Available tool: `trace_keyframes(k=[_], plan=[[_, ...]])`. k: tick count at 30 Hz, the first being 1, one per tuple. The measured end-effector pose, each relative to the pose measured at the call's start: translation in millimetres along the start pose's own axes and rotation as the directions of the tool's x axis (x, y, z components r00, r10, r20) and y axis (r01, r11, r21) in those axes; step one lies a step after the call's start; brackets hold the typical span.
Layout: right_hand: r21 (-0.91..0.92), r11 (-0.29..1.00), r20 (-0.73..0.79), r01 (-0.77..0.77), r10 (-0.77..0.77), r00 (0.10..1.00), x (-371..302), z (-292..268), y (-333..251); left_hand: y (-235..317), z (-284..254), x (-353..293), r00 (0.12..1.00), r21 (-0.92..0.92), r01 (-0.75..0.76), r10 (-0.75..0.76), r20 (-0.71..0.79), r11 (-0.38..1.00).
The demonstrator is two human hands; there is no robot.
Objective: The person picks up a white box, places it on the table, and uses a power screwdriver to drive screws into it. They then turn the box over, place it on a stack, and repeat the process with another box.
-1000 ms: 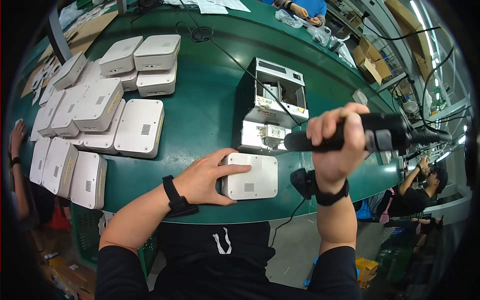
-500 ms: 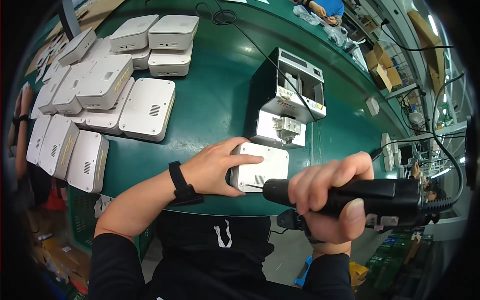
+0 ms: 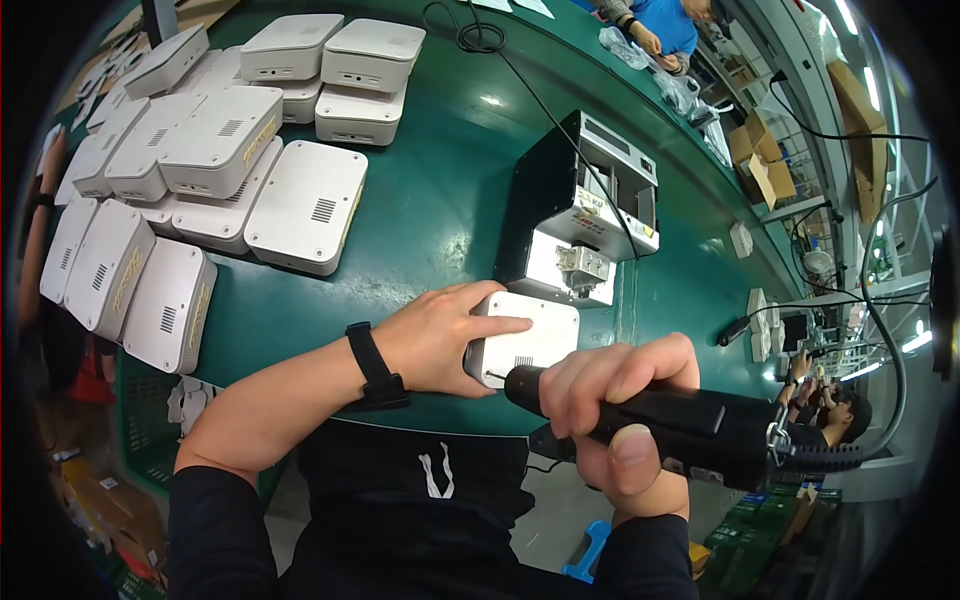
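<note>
My left hand (image 3: 440, 338), with a black band at the wrist, grips the left side of a small white plastic box (image 3: 535, 330). Its thumb and fingers are spread around the box's edge, and the index finger lies on top. A corded black electric screwdriver (image 3: 690, 425) is held in my right hand (image 3: 620, 400), fingers wrapped around its barrel. The thin bit meets the box at its near-left corner, by a screw hole; whether a screw sits there is too small to tell. My right hand and the tool cover the box's near-right part.
Beyond the box stands a black-and-white screw feeder (image 3: 580, 200), a cable hanging across it. Many similar white boxes (image 3: 305, 210) are piled at the left of the green table (image 3: 430, 200). Another black tool (image 3: 733, 330) lies at the right. Co-workers (image 3: 660, 30) sit across and farther right.
My right hand and the screwdriver have shifted left, and the tool's back end has dropped lower. The bit stays at the box's near-left corner. My left hand keeps its hold. The view has shifted slightly.
</note>
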State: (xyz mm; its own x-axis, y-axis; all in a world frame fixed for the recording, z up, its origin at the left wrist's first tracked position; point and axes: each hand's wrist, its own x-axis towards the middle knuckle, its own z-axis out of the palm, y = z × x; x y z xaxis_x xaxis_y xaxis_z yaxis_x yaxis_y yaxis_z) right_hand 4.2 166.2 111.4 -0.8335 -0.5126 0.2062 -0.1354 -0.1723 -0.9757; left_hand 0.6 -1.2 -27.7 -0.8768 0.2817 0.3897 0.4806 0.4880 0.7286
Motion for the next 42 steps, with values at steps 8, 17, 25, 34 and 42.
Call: trace_keyframes(k=[8, 17, 25, 34, 42], plan=[[-0.048, 0.996, 0.039, 0.071, -0.069, 0.997, 3, -13, -1, 17, -8, 5, 0.999, 0.013, 0.002, -0.003, 0.035, 1.000], [0.445, 0.876, -0.208, 0.185, -0.100, 0.973, 1, -69, -10, 66, -36, -40, 0.985, -0.066, 0.167, -0.163, 0.054, 0.984], [0.204, 0.903, -0.368, 0.377, -0.286, 0.885, -8, -125, 14, 66, -49, -92, 0.557, -0.764, 0.606, -0.804, 0.208, 0.222], [0.163, 0.939, -0.503, 0.303, -0.185, 0.844, -39, -167, 55, 34, -41, -26, 0.446, -0.904, 0.376, -0.816, 0.367, -0.201], [0.194, 0.916, -0.566, 0.350, -0.187, 0.803, -52, -172, 61, -16, -35, 73, 0.685, -0.769, 0.225, -0.659, -0.312, 0.598]])
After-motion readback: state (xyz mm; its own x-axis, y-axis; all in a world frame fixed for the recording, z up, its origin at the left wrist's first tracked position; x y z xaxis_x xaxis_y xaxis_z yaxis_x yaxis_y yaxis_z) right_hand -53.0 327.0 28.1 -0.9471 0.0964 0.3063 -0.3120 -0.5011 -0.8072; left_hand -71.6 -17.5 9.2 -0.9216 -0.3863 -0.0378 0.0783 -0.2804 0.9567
